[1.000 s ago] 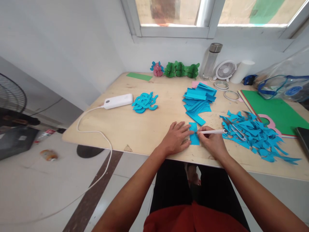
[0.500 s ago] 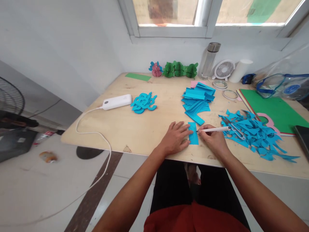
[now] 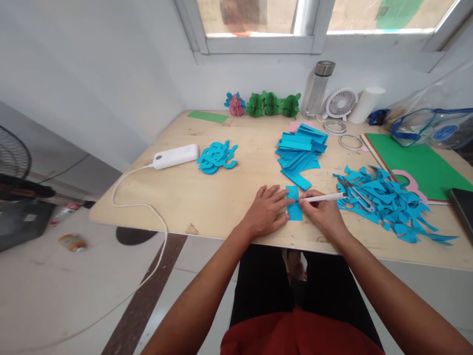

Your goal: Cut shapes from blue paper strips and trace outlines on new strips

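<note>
A small blue piece of paper [image 3: 294, 212] lies near the table's front edge, with faint drawn lines on it. My left hand [image 3: 266, 211] rests flat with fingers spread, their tips on the paper's left side. In my right hand [image 3: 321, 212] is a white pen [image 3: 327, 197], pinched near its tip, which meets the paper. Behind the paper is a loose stack of folded blue paper strips [image 3: 301, 150]. To the right lies a heap of blue paper scraps [image 3: 391, 202] with a pair of scissors [image 3: 358, 195] on it.
Curled blue cut-outs [image 3: 217, 158] lie beside a white power bank [image 3: 175, 156] with a cable hanging off the table. Along the wall stand green paper figures [image 3: 272, 103], a glass bottle [image 3: 318, 91] and a small fan [image 3: 341, 104]. Green sheets [image 3: 424, 167] lie at right.
The pen in my right hand has shifted slightly to the left across the paper. My left hand stays in place on the paper. The whole view has moved slightly.
</note>
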Tool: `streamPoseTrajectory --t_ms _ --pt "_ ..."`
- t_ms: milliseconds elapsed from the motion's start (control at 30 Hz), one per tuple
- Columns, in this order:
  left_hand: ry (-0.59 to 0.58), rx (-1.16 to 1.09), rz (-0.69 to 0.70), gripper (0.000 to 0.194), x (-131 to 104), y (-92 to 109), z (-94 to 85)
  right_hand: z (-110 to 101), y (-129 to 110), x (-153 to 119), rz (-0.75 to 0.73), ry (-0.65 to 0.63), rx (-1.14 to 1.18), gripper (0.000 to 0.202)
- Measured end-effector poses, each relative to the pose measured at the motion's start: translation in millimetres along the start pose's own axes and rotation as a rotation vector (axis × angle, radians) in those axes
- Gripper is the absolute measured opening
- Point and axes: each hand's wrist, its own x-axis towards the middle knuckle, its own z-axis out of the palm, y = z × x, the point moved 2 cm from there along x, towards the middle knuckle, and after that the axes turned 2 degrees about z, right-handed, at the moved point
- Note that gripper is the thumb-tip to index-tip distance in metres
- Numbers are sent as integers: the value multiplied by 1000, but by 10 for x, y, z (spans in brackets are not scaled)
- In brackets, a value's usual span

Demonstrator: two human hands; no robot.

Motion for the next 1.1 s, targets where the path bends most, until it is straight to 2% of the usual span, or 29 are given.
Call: streamPoseTrajectory --t_ms 200,400,567,767,1100 --pt "0 -8 -5 39 -7 5 -2 -2 -13 12 4 -6 -34 19" --pt "-1 -13 -14 39 -1 9 -5 -12 -10 30 -18 41 -75 19" --pt "-8 -14 -22 39 6 12 -14 -7 -3 20 -27 10 -65 18" --pt "-14 -21 -28 39 6 11 -16 -12 3 13 -21 47 -34 19" --pt "-12 -25 -21 37 5 16 -27 -19 6 2 -13 -12 5 18"
